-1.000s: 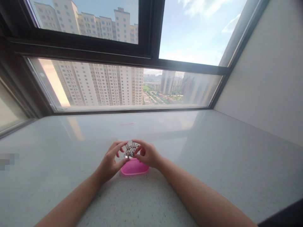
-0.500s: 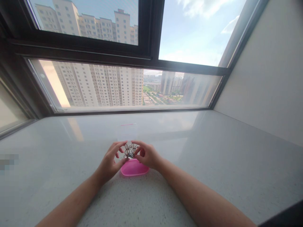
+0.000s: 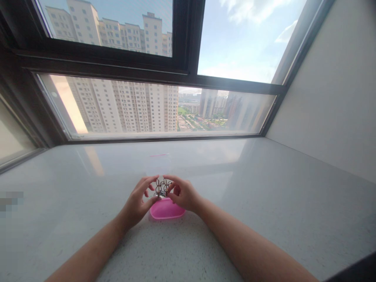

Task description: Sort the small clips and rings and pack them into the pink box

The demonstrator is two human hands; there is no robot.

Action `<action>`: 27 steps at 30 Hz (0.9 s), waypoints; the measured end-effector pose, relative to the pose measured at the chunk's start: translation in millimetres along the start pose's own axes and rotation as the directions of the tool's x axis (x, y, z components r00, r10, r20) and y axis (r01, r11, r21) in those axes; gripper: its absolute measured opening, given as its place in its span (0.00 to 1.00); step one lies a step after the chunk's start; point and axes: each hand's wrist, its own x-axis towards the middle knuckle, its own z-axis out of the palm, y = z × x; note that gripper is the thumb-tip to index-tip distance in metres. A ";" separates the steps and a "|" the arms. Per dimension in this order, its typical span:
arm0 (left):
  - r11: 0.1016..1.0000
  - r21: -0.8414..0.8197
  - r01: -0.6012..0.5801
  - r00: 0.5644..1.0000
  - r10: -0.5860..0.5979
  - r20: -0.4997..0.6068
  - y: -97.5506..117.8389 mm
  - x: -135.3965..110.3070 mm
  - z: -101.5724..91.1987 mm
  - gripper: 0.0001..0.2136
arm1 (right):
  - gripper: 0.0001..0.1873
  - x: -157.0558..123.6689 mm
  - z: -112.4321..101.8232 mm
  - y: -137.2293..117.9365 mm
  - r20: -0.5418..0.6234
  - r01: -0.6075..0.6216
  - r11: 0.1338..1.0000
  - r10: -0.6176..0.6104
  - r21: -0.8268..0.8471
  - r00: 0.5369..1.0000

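Observation:
Two small dark metal clips shaped like rabbit heads stand upright side by side over the far rim of a pink box. My left hand pinches the left rabbit-shaped clip between index fingertip at its ear and thumb at its base. The right rabbit-shaped clip is held the same way by my right hand, its other fingers curled. Just behind the clips something shiny shows, too small to make out. My right hand covers part of the box's right side.
A pale speckled counter spreads under everything. Beyond the hands lies a clear, flat piece with a pink strip along its edge. A dark-framed window closes the far side, and a plain wall rises at right.
The two clips have turned or shifted very slightly within the fingers. Both hands and the pink box stay nearly where they were.

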 end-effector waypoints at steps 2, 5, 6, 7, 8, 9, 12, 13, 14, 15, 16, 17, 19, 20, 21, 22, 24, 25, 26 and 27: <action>1.000 -0.005 0.007 1.000 -0.007 0.003 -0.5 -0.1 0.2 0.23 | 0.34 0.0 0.0 -0.2 -0.004 0.000 1.000 0.000 0.004 1.000; 1.000 -0.011 0.009 1.000 -0.009 0.000 -0.8 -0.2 0.6 0.23 | 0.34 0.1 -0.2 -0.2 -0.004 -0.005 1.000 0.005 0.004 1.000; 1.000 -0.012 0.008 1.000 -0.009 -0.003 -0.7 -0.3 0.7 0.22 | 0.33 0.2 -0.3 -0.3 -0.002 -0.007 1.000 0.007 0.002 1.000; 1.000 -0.012 0.009 1.000 -0.009 -0.004 -0.5 -0.3 0.8 0.22 | 0.33 0.2 -0.4 -0.4 0.000 -0.008 1.000 0.008 -0.001 1.000; 1.000 -0.012 0.011 1.000 -0.011 -0.004 -0.3 -0.3 0.8 0.22 | 0.33 0.2 -0.6 -0.6 0.000 -0.008 1.000 0.008 -0.004 1.000; 1.000 -0.011 0.013 1.000 -0.013 -0.004 0.0 -0.3 0.8 0.22 | 0.32 0.2 -0.8 -0.9 0.000 -0.008 1.000 0.008 -0.007 1.000; 1.000 -0.009 0.015 1.000 -0.015 -0.006 1.0 -0.3 0.5 0.22 | 0.33 0.4 -1.7 -1.8 0.002 -0.012 1.000 0.012 -0.013 1.000; 1.000 -0.008 0.014 1.000 -0.014 -0.007 1.3 -0.3 0.4 0.22 | 0.33 0.4 -2.0 -2.1 0.003 -0.013 1.000 0.013 -0.015 1.000; 1.000 -0.007 0.013 1.000 -0.013 -0.009 1.6 -0.3 0.3 0.22 | 0.33 0.5 -2.3 -2.4 0.005 -0.012 1.000 0.013 -0.017 1.000; 1.000 -0.005 0.013 1.000 -0.013 -0.009 1.8 -0.3 0.3 0.22 | 0.33 0.6 -2.6 -2.6 0.008 -0.012 1.000 0.012 -0.017 1.000; 1.000 -0.003 0.012 1.000 -0.012 -0.010 2.0 -0.3 0.3 0.22 | 0.33 0.6 -2.8 -2.8 0.010 -0.010 1.000 0.011 -0.018 1.000; 1.000 -0.001 0.012 1.000 -0.012 -0.010 2.0 -0.3 0.3 0.22 | 0.33 0.6 -3.0 -2.9 0.011 -0.009 1.000 0.009 -0.018 1.000; 1.000 0.001 0.012 1.000 -0.012 -0.008 1.8 -0.4 0.4 0.22 | 0.33 0.6 -3.2 -3.0 0.014 -0.009 1.000 0.009 -0.017 1.000; 1.000 0.001 0.010 1.000 -0.010 -0.007 1.5 -0.4 0.4 0.22 | 0.33 0.5 -3.2 -2.9 0.015 -0.007 1.000 0.008 -0.016 1.000; 1.000 0.001 0.009 1.000 -0.009 -0.007 1.3 -0.4 0.4 0.22 | 0.33 0.5 -3.2 -2.8 0.015 -0.005 1.000 0.005 -0.016 1.000; 1.000 0.002 0.006 1.000 -0.006 -0.007 1.1 -0.4 0.3 0.22 | 0.33 0.4 -3.2 -2.7 0.014 -0.001 1.000 0.002 -0.017 1.000; 1.000 0.007 0.000 1.000 0.000 -0.002 0.8 -0.4 0.0 0.22 | 0.33 0.2 -3.2 -2.3 0.012 0.006 1.000 -0.006 -0.020 1.000; 1.000 0.011 -0.004 1.000 0.004 0.002 0.9 -0.4 -0.2 0.22 | 0.33 0.2 -3.2 -2.2 0.012 0.009 1.000 -0.008 -0.023 1.000; 1.000 0.015 -0.007 1.000 0.007 0.007 0.9 -0.4 -0.5 0.22 | 0.33 0.1 -3.3 -2.2 0.011 0.010 1.000 -0.010 -0.025 1.000; 1.000 0.018 -0.010 1.000 0.010 0.011 1.1 -0.4 -0.7 0.22 | 0.33 0.0 -3.4 -2.2 0.010 0.011 1.000 -0.011 -0.027 1.000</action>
